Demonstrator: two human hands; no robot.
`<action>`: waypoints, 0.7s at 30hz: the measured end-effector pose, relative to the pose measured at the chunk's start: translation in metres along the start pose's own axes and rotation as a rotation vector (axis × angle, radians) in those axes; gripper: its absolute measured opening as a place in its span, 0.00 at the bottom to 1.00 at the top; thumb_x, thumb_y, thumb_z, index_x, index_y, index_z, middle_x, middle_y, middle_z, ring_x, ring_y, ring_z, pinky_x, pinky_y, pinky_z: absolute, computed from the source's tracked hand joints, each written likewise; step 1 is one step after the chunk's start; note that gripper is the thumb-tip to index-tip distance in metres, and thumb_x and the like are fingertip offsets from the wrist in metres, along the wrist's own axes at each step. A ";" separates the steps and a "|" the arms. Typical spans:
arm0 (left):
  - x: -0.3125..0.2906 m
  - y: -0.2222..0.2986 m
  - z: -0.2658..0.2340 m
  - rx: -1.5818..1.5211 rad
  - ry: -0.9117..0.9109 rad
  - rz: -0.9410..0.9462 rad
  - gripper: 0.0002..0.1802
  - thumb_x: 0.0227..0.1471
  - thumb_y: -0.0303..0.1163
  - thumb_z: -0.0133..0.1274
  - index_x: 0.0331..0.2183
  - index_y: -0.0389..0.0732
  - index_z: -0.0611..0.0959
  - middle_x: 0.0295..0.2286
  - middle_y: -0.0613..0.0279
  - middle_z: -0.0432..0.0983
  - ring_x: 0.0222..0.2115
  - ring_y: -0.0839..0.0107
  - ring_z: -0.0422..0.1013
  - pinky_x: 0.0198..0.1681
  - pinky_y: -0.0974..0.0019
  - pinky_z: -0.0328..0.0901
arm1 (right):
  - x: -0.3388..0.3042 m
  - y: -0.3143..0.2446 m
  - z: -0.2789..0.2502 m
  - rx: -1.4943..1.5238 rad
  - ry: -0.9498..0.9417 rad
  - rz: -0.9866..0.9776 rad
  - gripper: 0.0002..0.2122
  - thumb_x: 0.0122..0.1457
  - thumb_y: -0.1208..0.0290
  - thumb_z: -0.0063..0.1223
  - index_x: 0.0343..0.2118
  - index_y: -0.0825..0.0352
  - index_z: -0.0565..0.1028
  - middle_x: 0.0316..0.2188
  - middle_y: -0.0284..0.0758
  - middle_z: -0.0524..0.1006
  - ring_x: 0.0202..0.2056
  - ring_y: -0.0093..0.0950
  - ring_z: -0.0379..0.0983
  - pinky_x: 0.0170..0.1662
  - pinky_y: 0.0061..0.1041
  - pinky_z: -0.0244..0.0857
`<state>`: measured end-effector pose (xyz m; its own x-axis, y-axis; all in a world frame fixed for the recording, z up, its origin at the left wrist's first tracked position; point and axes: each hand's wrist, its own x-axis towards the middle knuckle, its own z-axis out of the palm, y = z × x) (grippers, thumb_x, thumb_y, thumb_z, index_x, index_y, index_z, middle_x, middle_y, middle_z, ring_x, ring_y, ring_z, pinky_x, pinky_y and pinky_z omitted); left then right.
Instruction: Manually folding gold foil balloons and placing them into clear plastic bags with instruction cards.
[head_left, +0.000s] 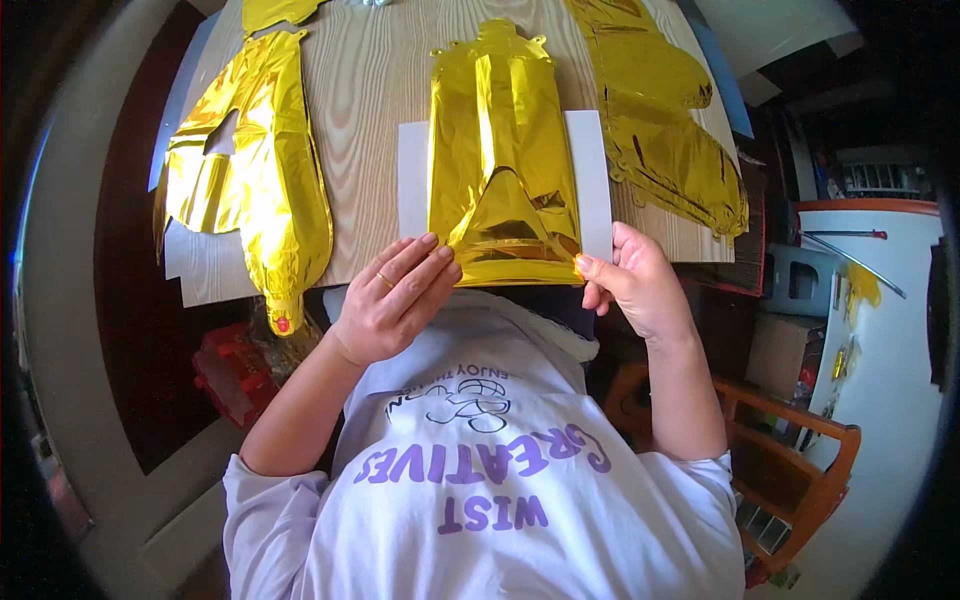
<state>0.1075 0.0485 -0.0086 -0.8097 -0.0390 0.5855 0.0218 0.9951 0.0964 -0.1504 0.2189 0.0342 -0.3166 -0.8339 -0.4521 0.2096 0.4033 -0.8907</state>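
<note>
A flat gold foil balloon [495,130] lies in front of me on the wooden table, its lower end at the near edge. White card [592,170] shows on both sides from beneath it. My left hand [395,300] rests at the balloon's lower left corner, fingers stretched out and close together, a ring on one. At the lower right corner my right hand [640,285] pinches the foil, thumb on top and fingers curled below. A creased, raised fold of foil runs between the two hands.
Another gold foil balloon [290,170] lies at the left, its end hanging over the table's [365,160] near edge. More gold foil [660,130] is spread at the right. A wooden chair [840,440], a blue-grey stool [800,280] and a red object [230,370] stand lower down.
</note>
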 end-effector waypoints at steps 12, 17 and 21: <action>0.020 0.042 0.012 0.049 -0.082 -0.060 0.23 0.52 0.36 0.58 0.51 0.42 0.82 0.57 0.57 0.71 0.59 0.55 0.67 0.63 0.49 0.59 | -0.004 0.000 0.006 0.007 0.026 -0.018 0.07 0.62 0.77 0.54 0.40 0.71 0.70 0.26 0.31 0.76 0.20 0.18 0.74 0.20 0.15 0.64; 0.022 0.029 0.017 0.042 -0.166 -0.036 0.23 0.54 0.31 0.52 0.52 0.37 0.80 0.56 0.52 0.72 0.59 0.56 0.67 0.61 0.53 0.62 | -0.005 0.005 0.003 0.033 0.005 0.002 0.07 0.62 0.75 0.56 0.40 0.70 0.71 0.25 0.30 0.76 0.19 0.17 0.74 0.20 0.15 0.63; 0.020 0.023 0.014 0.055 -0.166 0.003 0.23 0.54 0.31 0.52 0.52 0.37 0.80 0.55 0.53 0.73 0.58 0.56 0.68 0.61 0.53 0.63 | -0.006 0.005 0.005 0.104 -0.021 0.010 0.08 0.62 0.75 0.56 0.41 0.69 0.71 0.25 0.30 0.76 0.19 0.16 0.73 0.20 0.14 0.63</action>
<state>0.0837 0.0719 -0.0056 -0.8954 -0.0252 0.4445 -0.0045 0.9989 0.0477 -0.1432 0.2238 0.0327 -0.2945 -0.8381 -0.4591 0.3081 0.3716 -0.8758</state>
